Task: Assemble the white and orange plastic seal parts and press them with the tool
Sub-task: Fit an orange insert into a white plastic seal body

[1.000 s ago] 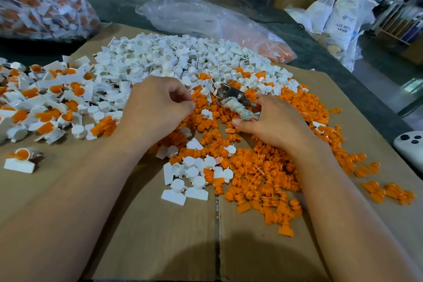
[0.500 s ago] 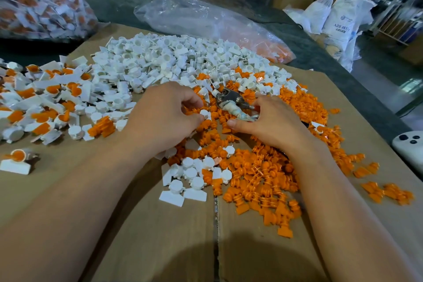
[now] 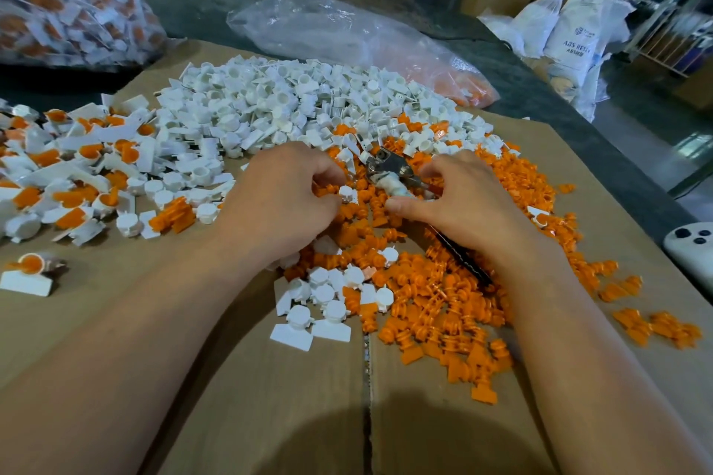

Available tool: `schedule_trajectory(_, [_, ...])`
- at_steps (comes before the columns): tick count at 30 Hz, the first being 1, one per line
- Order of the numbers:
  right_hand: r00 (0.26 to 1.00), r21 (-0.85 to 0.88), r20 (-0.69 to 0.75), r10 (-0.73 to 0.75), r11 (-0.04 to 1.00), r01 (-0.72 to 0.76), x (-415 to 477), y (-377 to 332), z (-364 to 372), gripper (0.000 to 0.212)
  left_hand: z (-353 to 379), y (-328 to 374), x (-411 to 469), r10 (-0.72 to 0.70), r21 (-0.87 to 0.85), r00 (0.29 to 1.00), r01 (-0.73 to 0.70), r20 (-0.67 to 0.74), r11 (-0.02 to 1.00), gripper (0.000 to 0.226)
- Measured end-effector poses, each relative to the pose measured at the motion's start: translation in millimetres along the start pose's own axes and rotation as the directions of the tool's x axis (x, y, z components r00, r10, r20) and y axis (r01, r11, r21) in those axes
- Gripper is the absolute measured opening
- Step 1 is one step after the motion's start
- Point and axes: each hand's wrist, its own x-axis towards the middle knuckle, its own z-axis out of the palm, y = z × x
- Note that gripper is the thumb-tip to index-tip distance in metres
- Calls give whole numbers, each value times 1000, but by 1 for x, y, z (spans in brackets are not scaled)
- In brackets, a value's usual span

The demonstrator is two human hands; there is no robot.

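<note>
My left hand (image 3: 281,200) hovers over the orange seal parts (image 3: 436,305), its curled fingertips pinching a small white seal part (image 3: 347,194). Just to its right, my right hand (image 3: 463,204) grips the pressing tool (image 3: 389,166). The tool's metal head points up-left and its taped handle lies under my thumb. Its black handle (image 3: 459,258) runs beneath my wrist. Behind the hands spreads a big heap of white parts (image 3: 277,104). Assembled white-and-orange seals (image 3: 81,166) lie at the left.
Everything rests on flattened cardboard (image 3: 270,397) on a dark table. A clear bag of assembled seals (image 3: 65,0) stands back left, and a nearly empty plastic bag (image 3: 347,35) lies behind the heap. A white controller (image 3: 690,247) sits at the right edge. One assembled seal (image 3: 29,274) lies alone at the left.
My left hand has moved right, from the edge of the white heap onto the orange parts beside the tool, and now has a white part at its fingertips. My right hand has stayed on the tool.
</note>
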Motion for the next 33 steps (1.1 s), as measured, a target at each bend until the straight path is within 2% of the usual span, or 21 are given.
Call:
schedule_trajectory(2, [991,126,-85,-100,986,111,-5,-5,-10,40,0,0,0,15,32,1000,-14,-12,999,17])
schedule_trajectory(3, [985,199,-68,-161,965,171,-7,-9,-15,28,0,0,1,25,46,999,-24,-22,999,18])
schedule_trajectory(5, [954,307,115,-277,923,231,-14,-17,-21,15,0,-1,1,45,55,998,-43,-37,998,18])
schedule_trajectory(7, [887,329,312,-342,914,237,-18,-22,-19,17,0,-1,1,49,46,998,-47,-46,998,17])
schedule_trajectory(8, [862,320,365,-353,917,239,-19,-23,-18,21,1,-1,1,46,41,998,-44,-49,998,17])
schedule_trajectory(14, [831,336,414,-371,911,239,-19,-22,-18,27,1,1,1,53,25,997,-52,-47,998,15])
schedule_trajectory(18, [864,325,363,-348,917,232,-19,-24,-16,20,0,1,0,48,0,998,-48,-31,999,14])
schedule_trajectory(21, [939,407,178,-295,891,203,-16,-22,-18,19,-1,3,-1,11,-103,999,-14,-30,995,12])
schedule_trajectory(25, [974,461,32,-223,868,183,-15,-22,-18,28,-3,6,-2,0,-284,999,14,50,959,18])
schedule_trajectory(28, [979,420,41,-199,892,164,-13,-23,-13,22,-1,8,-4,11,-300,994,23,109,954,27])
schedule_trajectory(31, [980,384,57,-192,910,156,-13,-21,-12,15,-1,8,-4,-8,-304,997,33,82,952,22])
schedule_trajectory(33, [966,365,115,-232,914,176,-14,-22,-13,23,-3,7,-3,-19,-329,998,36,55,944,21])
